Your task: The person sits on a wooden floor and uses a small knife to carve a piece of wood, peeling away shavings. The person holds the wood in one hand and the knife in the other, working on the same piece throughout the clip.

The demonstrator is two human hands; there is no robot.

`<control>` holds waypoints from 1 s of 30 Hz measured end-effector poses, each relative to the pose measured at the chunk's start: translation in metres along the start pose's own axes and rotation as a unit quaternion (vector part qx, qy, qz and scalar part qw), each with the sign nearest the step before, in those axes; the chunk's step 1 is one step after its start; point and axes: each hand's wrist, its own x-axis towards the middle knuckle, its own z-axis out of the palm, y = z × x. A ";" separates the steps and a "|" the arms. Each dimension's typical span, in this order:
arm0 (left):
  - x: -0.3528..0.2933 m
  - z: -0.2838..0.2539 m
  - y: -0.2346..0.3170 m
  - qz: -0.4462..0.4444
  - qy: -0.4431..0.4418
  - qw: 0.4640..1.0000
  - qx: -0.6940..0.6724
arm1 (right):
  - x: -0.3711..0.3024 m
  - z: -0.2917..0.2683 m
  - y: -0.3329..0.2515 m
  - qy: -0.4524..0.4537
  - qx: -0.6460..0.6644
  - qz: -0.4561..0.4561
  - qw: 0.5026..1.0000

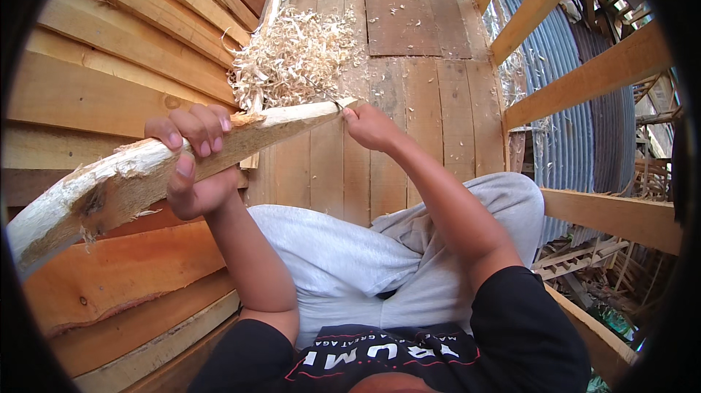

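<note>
A long, pale piece of wood [124,174], its bark stripped and its surface roughly shaved, slants from the far left up to a narrow tip near the middle. My left hand [196,159] is closed around its middle, fingers over the top and thumb on the near side. At the narrow tip, my right hand [372,127] is closed, with the thumb against the end of the wood. A thin dark sliver [337,106] shows beside that thumb, perhaps the edge of a blade. What the right fingers wrap around is hidden.
Curled wood shavings [299,53] lie heaped on the plank floor [409,101] beyond the wood. Stacked boards [109,86] form a wall on the left. A wooden railing [584,75] runs along the right, with corrugated metal sheets [562,86] outside it. My crossed legs [343,254] are below my hands.
</note>
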 end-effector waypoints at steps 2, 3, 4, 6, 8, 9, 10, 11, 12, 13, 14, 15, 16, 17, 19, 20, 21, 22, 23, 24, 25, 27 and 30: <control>0.000 -0.005 0.000 0.000 -0.019 1.000 -0.017 | -0.003 0.006 -0.003 0.028 -0.011 -0.031 0.999; -0.002 -0.010 0.002 0.000 -0.019 1.000 -0.013 | -0.009 0.005 -0.022 0.009 -0.011 -0.053 0.999; -0.004 -0.014 0.007 -0.002 -0.017 1.000 -0.006 | -0.021 0.000 -0.054 -0.016 -0.009 -0.075 0.997; -0.007 -0.016 0.012 -0.007 -0.021 1.000 -0.011 | -0.021 -0.001 -0.056 -0.013 -0.015 -0.081 0.997; -0.001 -0.013 0.003 -0.006 -0.039 0.999 -0.037 | 0.000 -0.003 0.005 -0.024 0.009 -0.047 0.999; -0.001 -0.014 0.004 -0.010 -0.045 0.998 -0.030 | 0.003 -0.005 0.006 -0.033 0.024 -0.035 0.999; -0.001 -0.013 0.004 -0.014 -0.051 0.998 -0.024 | 0.004 -0.004 0.007 -0.047 -0.006 -0.022 0.999; -0.001 -0.013 0.005 -0.018 -0.057 0.998 -0.019 | 0.006 -0.002 0.007 -0.038 -0.003 -0.020 0.999; -0.001 -0.013 0.005 -0.019 -0.059 0.998 -0.020 | 0.004 -0.003 0.004 -0.029 -0.002 -0.015 0.999; -0.001 -0.012 0.005 -0.020 -0.062 0.998 -0.022 | 0.003 -0.003 0.002 -0.020 0.000 -0.010 1.000; -0.001 -0.012 0.005 -0.021 -0.065 0.997 -0.024 | -0.002 -0.001 -0.001 -0.016 -0.006 -0.030 0.999; -0.001 -0.016 0.005 -0.016 -0.070 0.997 -0.030 | -0.011 0.000 -0.018 -0.013 -0.011 -0.053 0.998; -0.003 -0.020 0.008 -0.012 -0.075 0.997 -0.033 | -0.017 0.000 -0.034 -0.011 -0.014 -0.076 0.997; -0.004 -0.023 0.010 -0.008 -0.079 0.996 -0.037 | -0.018 -0.002 -0.046 -0.018 -0.011 -0.077 0.997; -0.004 -0.020 0.008 -0.007 -0.064 0.997 -0.037 | -0.026 -0.009 -0.056 -0.030 -0.013 -0.067 0.997; -0.004 -0.017 0.005 -0.007 -0.058 0.998 -0.040 | -0.004 0.002 -0.011 0.000 -0.018 -0.047 0.999; -0.002 -0.016 0.005 -0.009 -0.063 0.997 -0.043 | 0.001 0.001 0.004 -0.011 -0.008 -0.038 0.999; -0.002 -0.017 0.004 -0.011 -0.070 0.996 -0.047 | 0.003 -0.002 0.010 -0.021 0.003 -0.028 0.999; 0.000 -0.017 0.004 -0.013 -0.078 0.996 -0.051 | 0.006 -0.003 0.015 -0.030 0.014 -0.018 0.999; -0.001 -0.018 0.004 -0.012 -0.079 0.996 -0.049 | 0.004 -0.003 0.012 -0.033 0.012 -0.014 0.999; -0.001 -0.018 0.004 -0.012 -0.080 0.996 -0.048 | 0.003 -0.003 0.009 -0.035 0.010 -0.009 0.999; -0.002 -0.018 0.005 -0.011 -0.088 0.995 -0.048 | -0.005 -0.005 -0.005 -0.022 -0.001 -0.035 0.999; -0.002 -0.026 0.010 -0.011 -0.093 0.995 -0.040 | -0.021 -0.003 -0.049 -0.007 -0.025 -0.075 0.997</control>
